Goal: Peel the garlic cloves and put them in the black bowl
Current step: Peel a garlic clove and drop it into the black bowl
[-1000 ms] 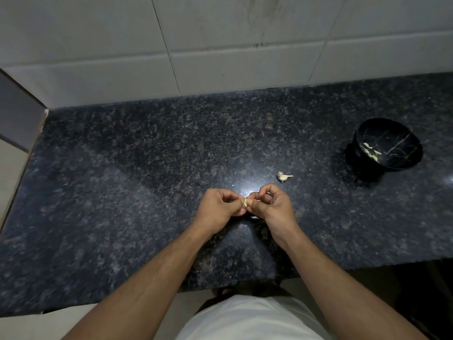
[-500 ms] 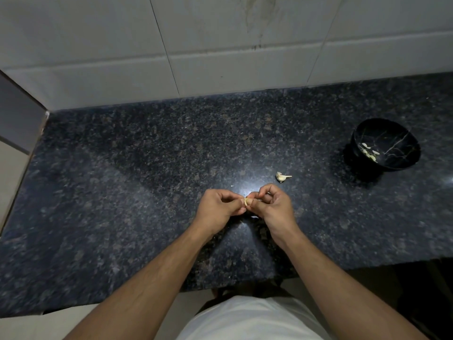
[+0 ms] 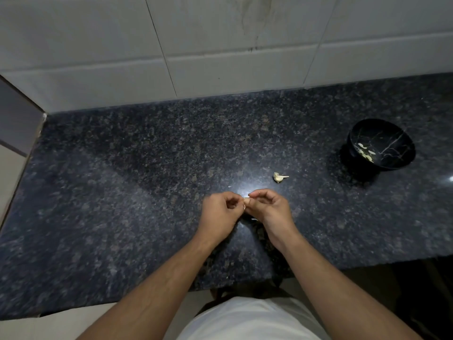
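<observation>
My left hand (image 3: 220,212) and my right hand (image 3: 268,207) meet fingertip to fingertip just above the counter's front middle. Between them they pinch a small pale garlic clove (image 3: 245,200), mostly hidden by the fingers. A loose piece of garlic with papery skin (image 3: 279,177) lies on the counter just beyond my right hand. The black bowl (image 3: 394,141), veined with thin pale lines, stands at the far right and holds several peeled cloves (image 3: 365,152).
The dark speckled granite counter (image 3: 147,180) runs to a white tiled wall (image 3: 220,45) at the back. Its front edge is close to my body. A grey panel (image 3: 17,121) borders the left end.
Both hands stay together at the same spot on the clove. The fingers have shifted slightly, and less of the clove shows between them than before.
</observation>
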